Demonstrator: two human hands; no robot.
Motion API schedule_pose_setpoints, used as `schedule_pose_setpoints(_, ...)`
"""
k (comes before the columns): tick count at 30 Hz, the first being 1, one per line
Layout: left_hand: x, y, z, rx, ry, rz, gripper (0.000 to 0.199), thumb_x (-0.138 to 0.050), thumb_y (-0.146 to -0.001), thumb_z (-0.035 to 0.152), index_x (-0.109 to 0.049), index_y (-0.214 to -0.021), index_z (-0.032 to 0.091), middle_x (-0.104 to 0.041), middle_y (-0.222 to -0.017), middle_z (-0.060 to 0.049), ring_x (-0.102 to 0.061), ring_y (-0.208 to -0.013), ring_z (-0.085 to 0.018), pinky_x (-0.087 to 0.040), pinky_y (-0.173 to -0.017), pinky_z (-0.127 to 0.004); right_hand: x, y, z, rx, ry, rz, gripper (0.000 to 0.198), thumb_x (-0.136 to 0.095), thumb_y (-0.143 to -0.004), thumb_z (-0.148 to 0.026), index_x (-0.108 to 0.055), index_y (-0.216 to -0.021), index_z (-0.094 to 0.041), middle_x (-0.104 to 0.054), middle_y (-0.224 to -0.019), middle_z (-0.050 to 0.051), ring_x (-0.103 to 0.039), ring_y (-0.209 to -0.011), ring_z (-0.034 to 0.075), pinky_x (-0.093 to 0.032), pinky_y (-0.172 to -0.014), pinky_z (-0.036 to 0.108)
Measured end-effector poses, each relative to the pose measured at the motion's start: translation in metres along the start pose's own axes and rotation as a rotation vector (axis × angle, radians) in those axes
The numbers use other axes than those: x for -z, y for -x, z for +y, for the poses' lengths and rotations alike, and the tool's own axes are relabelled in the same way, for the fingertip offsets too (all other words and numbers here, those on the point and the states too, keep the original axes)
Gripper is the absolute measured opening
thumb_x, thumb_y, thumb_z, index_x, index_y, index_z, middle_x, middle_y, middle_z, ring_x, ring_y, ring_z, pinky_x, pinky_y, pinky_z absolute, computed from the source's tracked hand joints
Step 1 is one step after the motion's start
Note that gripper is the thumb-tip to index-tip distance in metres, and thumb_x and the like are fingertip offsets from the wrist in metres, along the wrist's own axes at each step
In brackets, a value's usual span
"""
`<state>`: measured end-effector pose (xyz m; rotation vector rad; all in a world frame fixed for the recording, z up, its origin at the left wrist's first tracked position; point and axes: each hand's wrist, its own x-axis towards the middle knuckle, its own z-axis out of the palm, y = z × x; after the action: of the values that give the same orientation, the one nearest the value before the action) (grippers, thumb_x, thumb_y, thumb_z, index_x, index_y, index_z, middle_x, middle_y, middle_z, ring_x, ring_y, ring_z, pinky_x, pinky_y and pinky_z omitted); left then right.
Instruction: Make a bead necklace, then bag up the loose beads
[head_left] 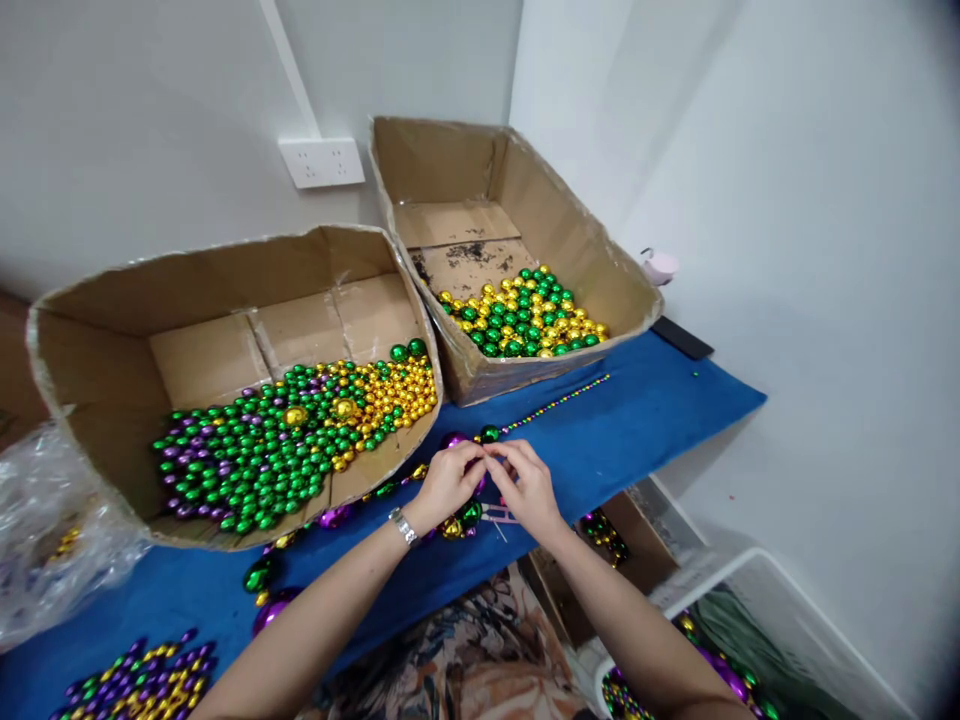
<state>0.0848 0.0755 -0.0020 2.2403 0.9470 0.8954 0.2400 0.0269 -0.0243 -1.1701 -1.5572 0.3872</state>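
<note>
Two hands [451, 484] [525, 484], one thin bead strand [556, 407]

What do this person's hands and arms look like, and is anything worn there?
The left hand and right hand are gloveless. A silver-coloured linked band circles the left wrist; the right wrist is bare. No sleeves show on either forearm.

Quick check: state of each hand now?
Left hand: pinched closed; anything held can't be made out.
Right hand: pinched closed beside it; anything held can't be told.
</note>
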Motion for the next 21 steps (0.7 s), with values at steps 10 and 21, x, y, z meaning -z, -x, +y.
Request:
schedule_pose_setpoints(10,0.001,-0.003,-0.007,-0.007,-0.013,-0.056,0.018,-0.053,-0.090,0.028,-0.068,-0.086,0.020,-0.068,-0.084,-0.005,-0.062,-0.078,-0.018,-0.043,-0.073,-0.028,0.030,-0.016,-0.006,-0.182,-0.262,0.403,0.024,-0.056,-0.091,-0.041,-0.063,-0.098,-0.020,-0.063,-0.083,0.003,-0.056,-0.062,0.012,-0.050,-0.058,0.025)
schedule_pose_setpoints(21,0.001,0.000,-0.006,-0.007,0.059,-0.044,0.013,-0.054,-0.088,0.027,-0.064,-0.088,0.020,-0.065,-0.085,-0.004,-0.059,-0.077,-0.017,-0.043,-0.073,-0.028,-0.005,-0.003,-0.001,-0.125,-0.112,0.073,0.021,-0.042,-0.098,-0.036,-0.056,-0.093,-0.021,-0.068,-0.091,0.004,-0.065,-0.073,0.013,-0.053,-0.070,0.026)
